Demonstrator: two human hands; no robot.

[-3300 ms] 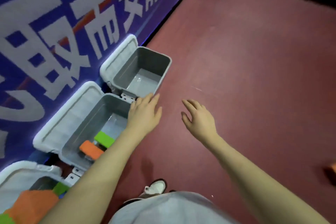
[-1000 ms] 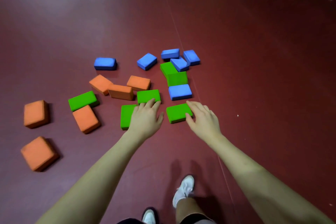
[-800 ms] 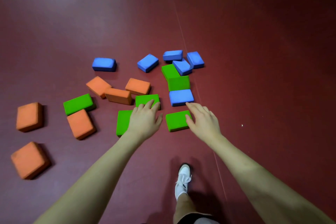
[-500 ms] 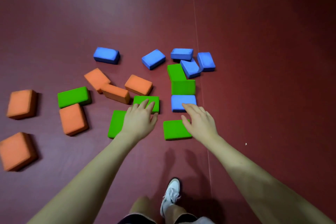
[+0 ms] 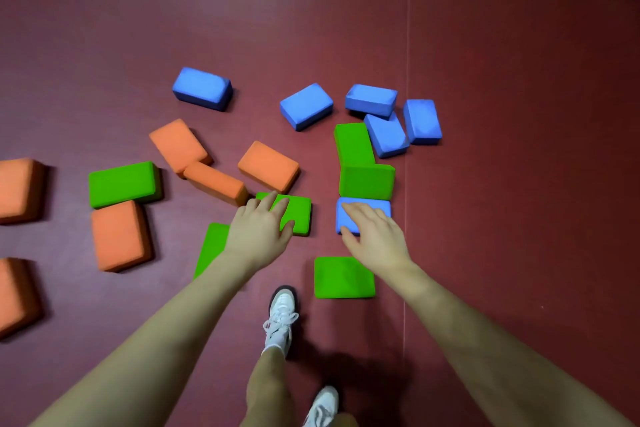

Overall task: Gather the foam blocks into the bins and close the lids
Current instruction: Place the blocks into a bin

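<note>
Foam blocks are scattered over the red floor (image 5: 485, 45). Landmark: the white shoe (image 5: 281, 317). Up-left of it, the left hand (image 5: 258, 232) is spread flat over a green block (image 5: 298, 213) (contact can't be confirmed). Up-right, the right hand (image 5: 375, 236) is draped with loose fingers over a blue block (image 5: 363, 210).

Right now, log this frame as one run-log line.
stage: reaching for blocks | left hand: open over green block | right hand: open over blue block | bins: not in view
</note>
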